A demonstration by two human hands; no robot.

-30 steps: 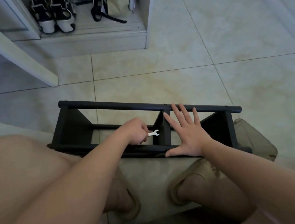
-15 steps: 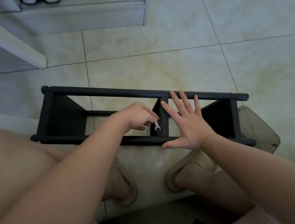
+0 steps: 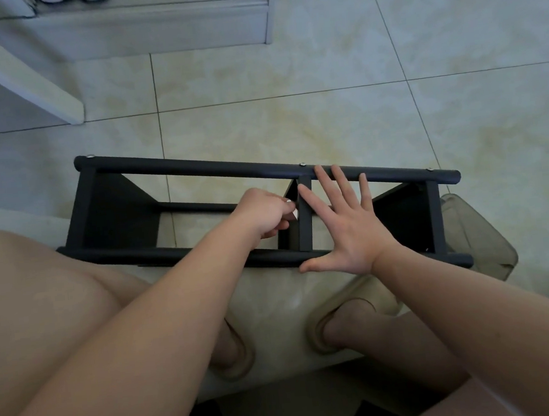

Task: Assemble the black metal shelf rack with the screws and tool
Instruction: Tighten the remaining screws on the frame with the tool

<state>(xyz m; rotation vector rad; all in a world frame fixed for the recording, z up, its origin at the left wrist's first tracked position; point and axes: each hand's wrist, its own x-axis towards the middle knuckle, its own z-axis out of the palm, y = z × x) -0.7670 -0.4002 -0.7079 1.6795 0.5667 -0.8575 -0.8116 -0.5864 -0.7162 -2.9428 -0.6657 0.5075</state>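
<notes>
The black metal shelf rack (image 3: 196, 166) lies on its side on the tiled floor in front of my knees. Silver screw heads (image 3: 302, 164) show on its far top rail. My left hand (image 3: 265, 213) is curled around a small silver wrench (image 3: 294, 213), mostly hidden in my fingers, held against the left face of the middle upright bar (image 3: 306, 225). My right hand (image 3: 348, 228) lies flat with fingers spread, pressing on the rack just right of that bar, thumb on the near rail.
A translucent plastic bag (image 3: 478, 236) lies by the rack's right end. A white cabinet step (image 3: 151, 29) and a slanted white panel (image 3: 15, 71) stand at the back left. My feet in tan slippers (image 3: 348, 307) rest below the rack.
My left hand turned the wrench from pointing right to tucked against the middle bar, so it is now almost hidden. The view tilted down and closer. My right hand stayed flat.
</notes>
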